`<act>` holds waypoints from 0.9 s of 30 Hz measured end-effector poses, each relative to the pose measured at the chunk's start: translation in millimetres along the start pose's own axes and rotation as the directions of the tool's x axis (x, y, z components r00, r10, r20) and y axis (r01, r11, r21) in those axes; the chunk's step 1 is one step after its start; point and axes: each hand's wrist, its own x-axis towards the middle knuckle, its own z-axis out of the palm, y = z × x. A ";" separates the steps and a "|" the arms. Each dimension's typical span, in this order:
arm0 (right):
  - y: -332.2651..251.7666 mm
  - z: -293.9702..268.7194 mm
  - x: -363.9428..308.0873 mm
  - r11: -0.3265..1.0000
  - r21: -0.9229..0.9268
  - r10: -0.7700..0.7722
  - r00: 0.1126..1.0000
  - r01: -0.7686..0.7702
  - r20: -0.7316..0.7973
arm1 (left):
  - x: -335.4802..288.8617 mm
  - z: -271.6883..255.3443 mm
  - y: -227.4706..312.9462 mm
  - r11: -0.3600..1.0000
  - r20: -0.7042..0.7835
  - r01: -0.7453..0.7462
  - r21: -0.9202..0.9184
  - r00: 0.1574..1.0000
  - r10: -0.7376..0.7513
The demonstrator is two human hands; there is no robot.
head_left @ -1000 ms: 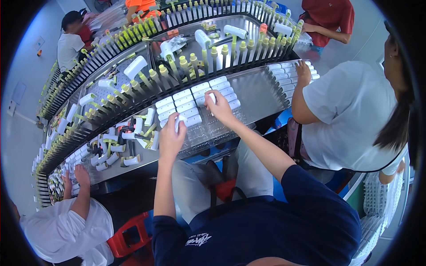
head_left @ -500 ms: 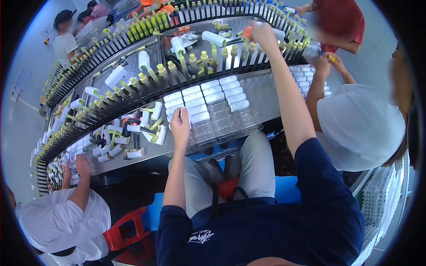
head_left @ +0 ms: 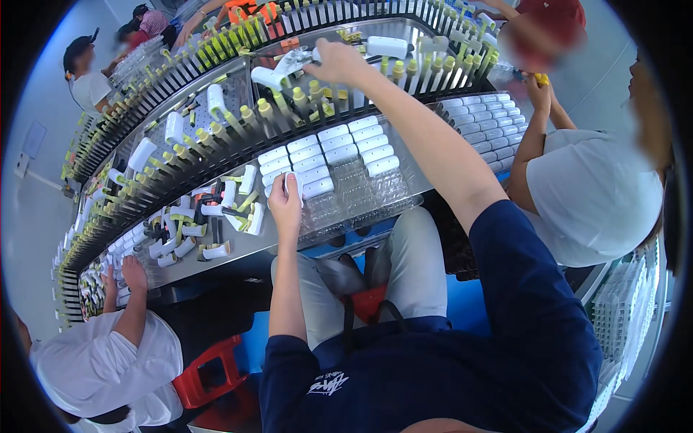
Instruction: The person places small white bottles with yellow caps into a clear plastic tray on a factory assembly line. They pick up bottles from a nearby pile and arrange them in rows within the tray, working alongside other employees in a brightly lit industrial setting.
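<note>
My left hand [head_left: 286, 205] is closed around a white plastic casing [head_left: 297, 185], held just over the near-left corner of a clear blister tray [head_left: 364, 195]. Rows of similar white casings [head_left: 306, 153] fill the far part of that tray, while its near pockets show bare plastic. My right hand [head_left: 339, 63] reaches across the black rack, fingers closed at a white tube-shaped piece [head_left: 316, 54] that they mostly cover. Right beside those fingertips is a crumpled silvery-white wrapping [head_left: 291, 61]. Another white tube-shaped piece [head_left: 388, 47] sits behind my right hand.
A curved black rack [head_left: 238, 133] with upright yellow-green-tipped posts runs across the bench. Left of my tray lies a pile of white and green handled parts [head_left: 209, 209]. Further filled trays [head_left: 484, 123] stand at right. Co-workers sit close on both sides, near a red stool [head_left: 209, 372].
My right hand has moved left along the rack, from beside an orange piece to a white one. My left hand keeps its casing nearly in place. Pieces on the rack have shifted left.
</note>
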 end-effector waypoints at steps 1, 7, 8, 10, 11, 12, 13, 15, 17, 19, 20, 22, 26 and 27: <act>-4.9 -0.5 1.3 0.999 -0.018 -0.043 0.999 0.043 0.005 | 2.5 2.7 -5.6 0.999 -0.004 -0.035 -0.016 0.999 0.035; -40.4 9.5 -91.6 0.844 0.067 -0.405 0.715 0.532 -0.570 | 4.2 0.4 -15.7 0.997 0.005 -0.025 -0.079 1.000 0.025; -44.8 8.2 -120.0 0.883 0.161 -0.304 0.798 0.441 -0.521 | 3.0 -2.3 -16.1 0.996 -0.001 -0.022 -0.083 1.000 0.022; -29.2 10.4 -169.7 0.929 0.260 -0.143 0.905 0.263 -0.401 | 3.2 -2.3 -16.7 0.992 0.016 -0.030 -0.119 0.999 0.032; -12.2 19.2 -190.9 0.944 0.275 -0.083 0.936 0.185 -0.343 | 4.3 -1.6 -17.8 0.989 0.035 -0.040 -0.145 0.998 0.045; 4.2 29.3 -211.0 0.971 0.227 -0.003 0.955 0.074 -0.298 | 6.4 -1.5 -17.0 0.984 0.053 -0.051 -0.170 0.997 0.060; 22.5 39.4 -225.6 0.985 0.169 0.085 0.962 -0.042 -0.258 | 9.7 5.5 -8.2 0.969 0.083 -0.048 -0.242 0.994 0.070; 54.8 60.4 -242.8 0.982 0.112 0.167 0.979 -0.153 -0.121 | 12.2 28.5 28.7 0.926 0.137 -0.026 -0.378 0.987 0.084; 64.7 77.0 -253.7 0.971 0.074 0.231 0.972 -0.228 -0.036 | 23.1 58.0 85.9 0.882 0.174 -0.070 -0.467 0.970 0.169; 61.6 83.6 -248.5 0.965 0.075 0.256 0.966 -0.253 -0.033 | 44.5 91.5 126.4 0.827 0.161 -0.063 -0.559 0.970 0.182; 61.2 83.0 -247.3 0.965 0.050 0.258 0.966 -0.258 -0.004 | 56.9 106.9 145.4 0.844 0.155 -0.041 -0.535 0.977 0.146; 55.2 79.2 -244.0 0.966 0.006 0.257 0.965 -0.258 0.049 | 86.6 129.3 165.4 0.886 0.100 -0.038 -0.461 0.990 0.094; 33.6 72.2 -249.4 0.983 -0.090 0.166 0.983 -0.159 0.078 | 142.7 139.1 159.8 0.975 -0.117 -0.120 -0.185 0.988 0.100; 31.6 74.0 -250.2 0.982 -0.103 0.166 0.984 -0.158 0.068 | 152.1 136.9 159.5 0.983 -0.153 -0.129 -0.131 0.982 0.108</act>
